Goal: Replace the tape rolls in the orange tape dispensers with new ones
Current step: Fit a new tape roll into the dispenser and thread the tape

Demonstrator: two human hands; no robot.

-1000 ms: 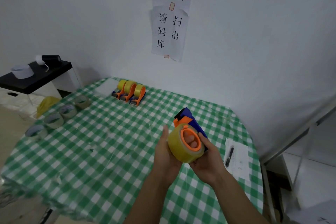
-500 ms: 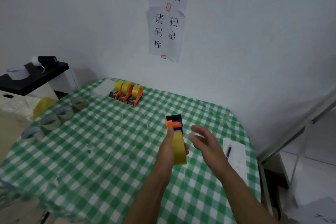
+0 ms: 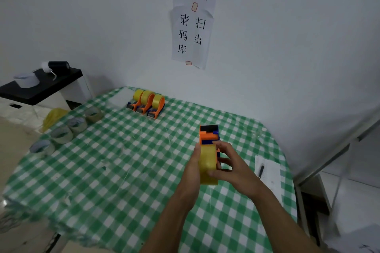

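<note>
An orange and blue tape dispenser (image 3: 208, 134) carrying a full yellow tape roll (image 3: 207, 165) is held edge-on above the table. My left hand (image 3: 192, 167) grips its left side. My right hand (image 3: 231, 165) clasps its right side, thumb across the roll. Three more orange dispensers (image 3: 147, 103) with yellow rolls stand in a row at the table's far edge. Several nearly used-up tape rolls (image 3: 61, 134) lie in a diagonal line along the left edge.
The table wears a green checked cloth (image 3: 115, 170). A sheet of paper (image 3: 269, 172) with a black pen (image 3: 261, 170) lies at the right edge. A black-topped side cabinet (image 3: 39, 86) stands at the left. Paper signs hang on the white wall behind.
The dispenser turned from showing the roll's orange hub to edge-on. My right hand let go half a second ago and has now closed on the right side again.
</note>
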